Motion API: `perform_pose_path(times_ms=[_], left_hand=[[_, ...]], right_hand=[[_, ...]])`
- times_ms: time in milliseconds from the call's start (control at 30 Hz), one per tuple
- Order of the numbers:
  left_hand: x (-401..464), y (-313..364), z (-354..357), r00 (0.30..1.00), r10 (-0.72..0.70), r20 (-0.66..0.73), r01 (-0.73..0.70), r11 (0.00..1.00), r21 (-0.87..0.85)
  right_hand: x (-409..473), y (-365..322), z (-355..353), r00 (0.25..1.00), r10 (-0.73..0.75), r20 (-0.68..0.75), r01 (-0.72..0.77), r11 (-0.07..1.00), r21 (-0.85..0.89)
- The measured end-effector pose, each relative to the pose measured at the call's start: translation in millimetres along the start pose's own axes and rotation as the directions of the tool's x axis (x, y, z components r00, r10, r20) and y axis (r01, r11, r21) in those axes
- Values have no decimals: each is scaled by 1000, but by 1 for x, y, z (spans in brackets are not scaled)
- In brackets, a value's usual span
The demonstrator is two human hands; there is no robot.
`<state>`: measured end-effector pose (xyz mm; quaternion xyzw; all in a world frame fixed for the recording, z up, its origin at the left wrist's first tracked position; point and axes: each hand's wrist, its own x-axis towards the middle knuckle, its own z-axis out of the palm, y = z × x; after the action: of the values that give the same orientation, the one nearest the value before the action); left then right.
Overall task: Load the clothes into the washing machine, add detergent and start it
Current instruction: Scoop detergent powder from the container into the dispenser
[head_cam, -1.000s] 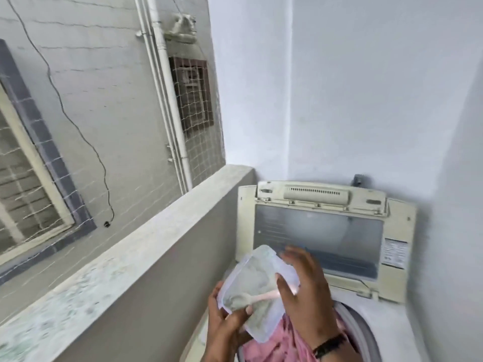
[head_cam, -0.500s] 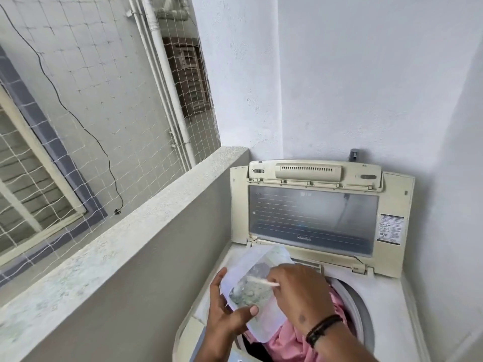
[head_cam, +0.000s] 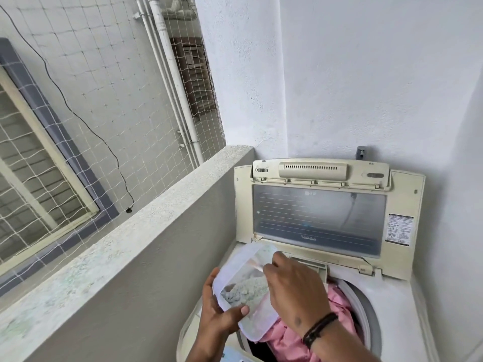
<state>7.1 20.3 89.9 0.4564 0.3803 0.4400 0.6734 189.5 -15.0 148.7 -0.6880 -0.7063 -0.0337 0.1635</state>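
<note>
Since the earlier frames the view has tipped downward, so the washing machine sits lower and fuller in view, and the tilted container of detergent now shows its grey-green powder heaped toward the lower end instead of spread flat. Going left to right: a netted opening and concrete ledge border the balcony; next comes the left hand, cupped under the container with its thumb pressed over the lower rim and fingers wrapped behind the near side. The container is a clear, thin-walled plastic tub, likely light and a little flexible, its smooth walls liable to slip, so a hold across the rim with support beneath suits it best. It hangs above the front left edge of the drum opening, resting in the left palm. To its right, the right hand reaches in from above, fingertips pinching a pale scoop whose bowl is buried toward the powder. Beyond it, pink clothes fill the drum, and the lid stands open against the wall.
</note>
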Motion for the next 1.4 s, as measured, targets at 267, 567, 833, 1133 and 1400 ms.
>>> perform_pose_path(times_ms=[267,567,833,1133,1400], left_hand=[[7,-7,-10,998,10,-62,-5,997,81],[6,-18,-13,998,11,-58,-1,986,167],[11,-13,-15,999,41,1,-40,984,176],[13,-6,-18,996,76,36,-83,965,251],[13,-6,-26,996,85,4,-83,958,274]], right_hand=[[0,-3,2,997,-5,76,0,998,71],[-11,9,2,996,-4,92,-16,977,212],[-21,19,18,995,78,61,-90,967,238],[-29,4,32,994,-35,105,7,966,257],[-31,-14,50,979,-16,203,-75,900,430]])
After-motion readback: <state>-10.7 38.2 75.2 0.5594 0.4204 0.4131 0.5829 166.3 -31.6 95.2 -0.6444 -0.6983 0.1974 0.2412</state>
